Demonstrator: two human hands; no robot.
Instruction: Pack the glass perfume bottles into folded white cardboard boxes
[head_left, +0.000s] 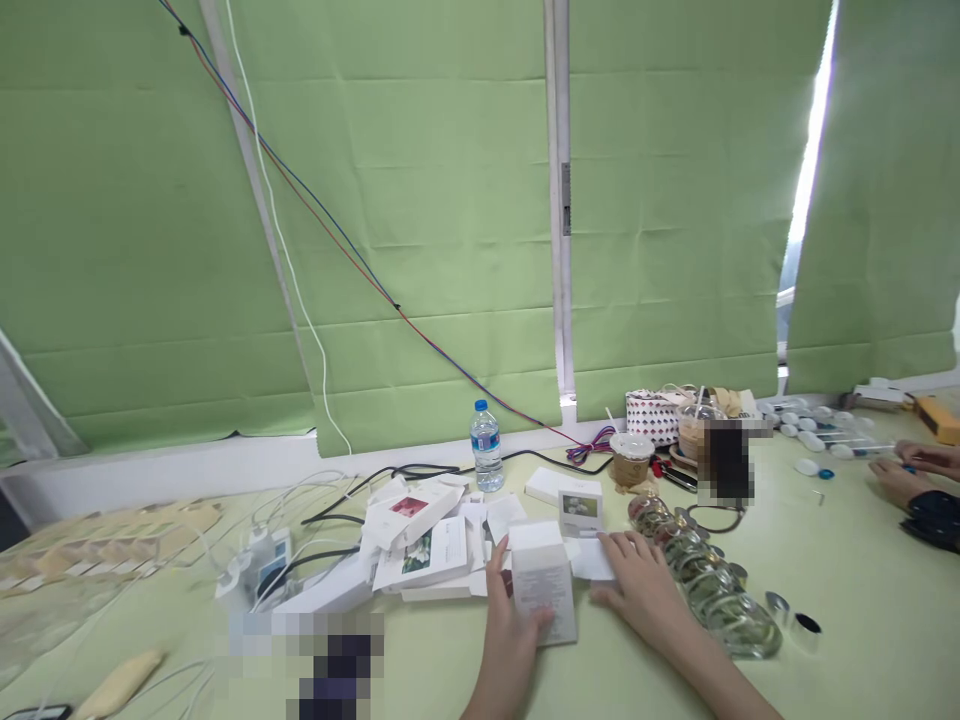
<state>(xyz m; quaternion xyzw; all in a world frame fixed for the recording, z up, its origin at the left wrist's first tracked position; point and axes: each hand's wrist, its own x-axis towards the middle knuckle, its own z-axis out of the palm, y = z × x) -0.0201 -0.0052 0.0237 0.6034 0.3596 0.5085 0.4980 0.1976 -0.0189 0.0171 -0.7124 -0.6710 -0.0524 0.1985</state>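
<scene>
A white carton box point(541, 590) with printed text on its side stands upright on the table, tilted slightly. My left hand point(510, 620) is closed around it, fingers on the left side and thumb across its front. To its right, my right hand point(641, 585) rests with fingers spread at the edge of a white flap or card point(590, 559); whether that piece joins the box I cannot tell. Just behind is a small white box with a flower picture point(580, 506). A row of round glass bottles point(720, 595) lies right of my right hand, beside silvery caps point(806, 630).
White flattened cartons point(424, 555) pile up on the left, near a power strip point(274, 555) and cables. A water bottle point(487, 450) and an iced drink cup point(631, 460) stand at the back. Another person's hands point(904, 478) work at far right, near white-capped tubes point(817, 440).
</scene>
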